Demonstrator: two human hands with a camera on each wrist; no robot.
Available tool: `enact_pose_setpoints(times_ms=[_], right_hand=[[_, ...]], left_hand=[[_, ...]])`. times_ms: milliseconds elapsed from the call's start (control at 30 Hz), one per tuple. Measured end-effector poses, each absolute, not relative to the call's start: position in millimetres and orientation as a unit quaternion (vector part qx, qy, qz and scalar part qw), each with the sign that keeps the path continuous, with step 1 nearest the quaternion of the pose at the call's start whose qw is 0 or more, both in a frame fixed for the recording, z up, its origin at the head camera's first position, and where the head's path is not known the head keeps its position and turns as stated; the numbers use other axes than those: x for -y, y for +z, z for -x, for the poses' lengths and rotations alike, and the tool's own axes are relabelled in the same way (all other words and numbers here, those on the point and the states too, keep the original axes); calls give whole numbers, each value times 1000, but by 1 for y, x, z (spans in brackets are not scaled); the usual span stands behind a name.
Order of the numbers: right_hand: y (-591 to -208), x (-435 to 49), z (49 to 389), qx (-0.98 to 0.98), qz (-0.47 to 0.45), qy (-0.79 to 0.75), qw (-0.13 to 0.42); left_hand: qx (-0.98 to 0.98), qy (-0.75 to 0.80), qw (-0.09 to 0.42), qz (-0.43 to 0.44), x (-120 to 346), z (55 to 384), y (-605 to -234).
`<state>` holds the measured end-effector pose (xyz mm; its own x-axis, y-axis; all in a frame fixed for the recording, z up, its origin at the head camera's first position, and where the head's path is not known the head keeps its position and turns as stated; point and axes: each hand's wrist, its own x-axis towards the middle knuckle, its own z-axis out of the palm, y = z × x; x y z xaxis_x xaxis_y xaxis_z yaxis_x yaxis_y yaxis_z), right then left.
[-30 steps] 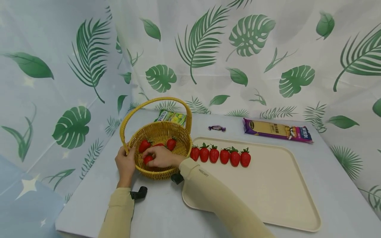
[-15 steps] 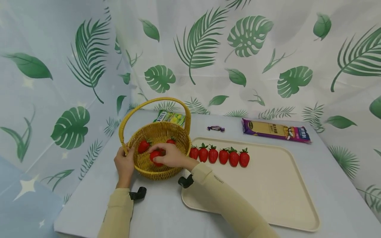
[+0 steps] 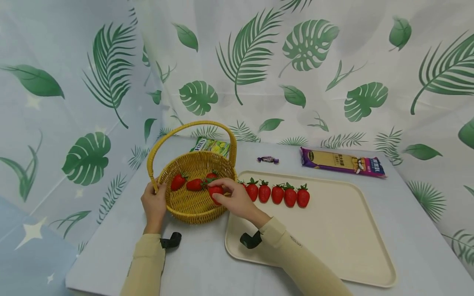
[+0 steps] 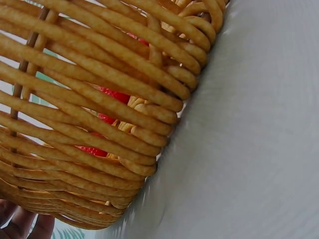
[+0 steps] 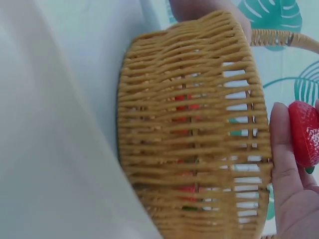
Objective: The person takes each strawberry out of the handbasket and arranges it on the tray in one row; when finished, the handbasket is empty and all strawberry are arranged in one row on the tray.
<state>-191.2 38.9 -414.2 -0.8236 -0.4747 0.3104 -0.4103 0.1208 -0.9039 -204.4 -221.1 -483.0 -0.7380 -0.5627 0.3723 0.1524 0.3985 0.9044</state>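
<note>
A yellow wicker basket with a tall arched handle stands at the left of the table. My left hand grips its left rim beside the foot of the handle; in the left wrist view the fingertips show at the rim. My right hand pinches a red strawberry with a green top over the basket's right side. The right wrist view shows this strawberry between thumb and fingers, above the rim. Three more strawberries lie in the basket, among them one at the left and one in the middle.
A beige tray lies right of the basket, with a row of several strawberries along its back left. Behind stand a green FOX'S candy bag, a purple wrapped candy and a long purple snack pack.
My right hand has lifted the strawberry from the basket's bottom and moved it right, toward the right rim. My left hand keeps its grip on the basket's left rim.
</note>
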Motion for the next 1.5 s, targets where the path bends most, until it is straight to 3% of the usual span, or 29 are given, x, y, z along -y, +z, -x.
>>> enact_pose_setpoints(times_ms=[367,833,1133,1500], right_hand=[[-449,-77,201,-733,260,-629,1],[-456,-139,197,-751,197,-630,-27],[-467,-174,202,-773,155,-611,-75],[-465,-223,207,-767,56,-629,-109]], left_hand=[[767,-533,331,-136,219,204,-480],[754,-547,343,-121,219,203,-477],[753,-554,330,-132,221,203,-480],[755,-555,323,-137,220,202,-483]])
